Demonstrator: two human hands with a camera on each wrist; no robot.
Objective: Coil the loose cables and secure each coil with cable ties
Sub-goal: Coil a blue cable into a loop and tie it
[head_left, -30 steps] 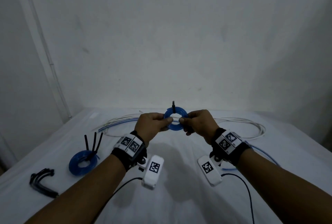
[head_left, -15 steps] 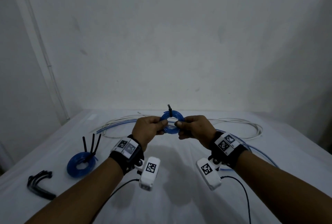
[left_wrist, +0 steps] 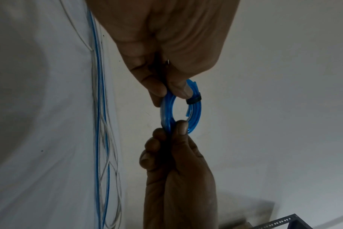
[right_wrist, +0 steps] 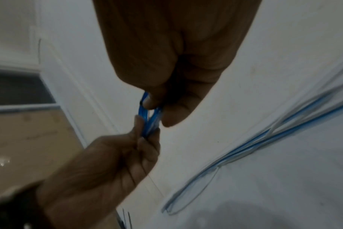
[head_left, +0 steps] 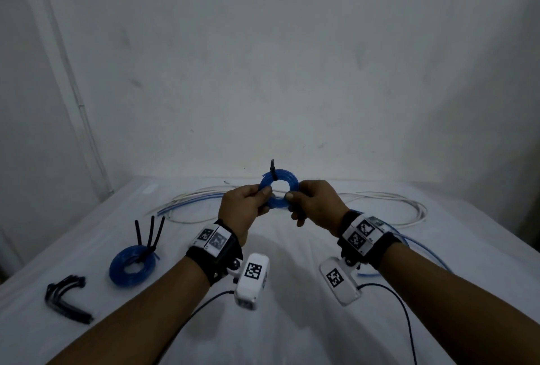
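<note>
A small blue cable coil (head_left: 293, 183) is held upright above the table between my two hands. My left hand (head_left: 263, 196) pinches its left side with thumb and fingers. My right hand (head_left: 292, 202) pinches its lower right side. A black cable tie (head_left: 272, 171) wraps the coil's top left, its stub pointing up. In the left wrist view the left hand (left_wrist: 169, 93) grips the coil (left_wrist: 195, 116) beside the tie band (left_wrist: 194, 100), and the right hand (left_wrist: 176, 131) holds it from below. In the right wrist view the coil (right_wrist: 148, 119) shows edge-on between the fingers.
A second blue coil (head_left: 133, 268) with three black tie tails (head_left: 150, 230) lies on the white table at left. A bundle of black cable ties (head_left: 65, 297) sits near the left edge. Loose white and blue cables (head_left: 409, 209) sprawl across the back and right, near the wall.
Both hands and the coil have drifted slightly left. The coil has turned a little, so the tie stub now sits left of the top. Both grips are unchanged.
</note>
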